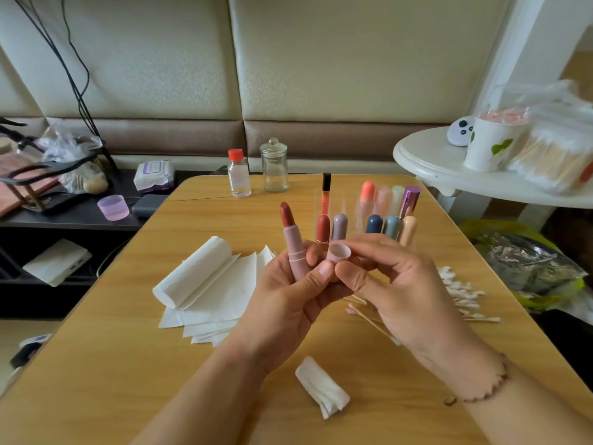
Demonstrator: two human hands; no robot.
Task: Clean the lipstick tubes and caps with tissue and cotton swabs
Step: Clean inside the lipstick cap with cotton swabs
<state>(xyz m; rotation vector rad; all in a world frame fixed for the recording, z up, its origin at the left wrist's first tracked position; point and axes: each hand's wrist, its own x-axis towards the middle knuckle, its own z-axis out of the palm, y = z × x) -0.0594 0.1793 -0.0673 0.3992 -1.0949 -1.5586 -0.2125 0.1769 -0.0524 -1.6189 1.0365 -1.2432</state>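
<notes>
**Both grips full, bullet bare**

Left hand (pixel 288 293) grips the pink lipstick tube (pixel 295 252) upright, its dark red bullet (pixel 286 214) wound out above the grip. Right hand (pixel 394 284) pinches the cap (pixel 338 253), mouth up, just beside the tube. Risk: the exposed bullet could smear on a finger or the cap rim. Cotton swabs (pixel 462 297) lie on the worktop (pixel 128 364) beneath the right grip, folded tissue (pixel 208 293) left of both.

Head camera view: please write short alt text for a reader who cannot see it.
Left hand holds an open pink lipstick upright while the right hand pinches its pink cap, open end up. Behind them on the wooden table stand more lipsticks; tissue sheets lie left, cotton swabs right.
</notes>
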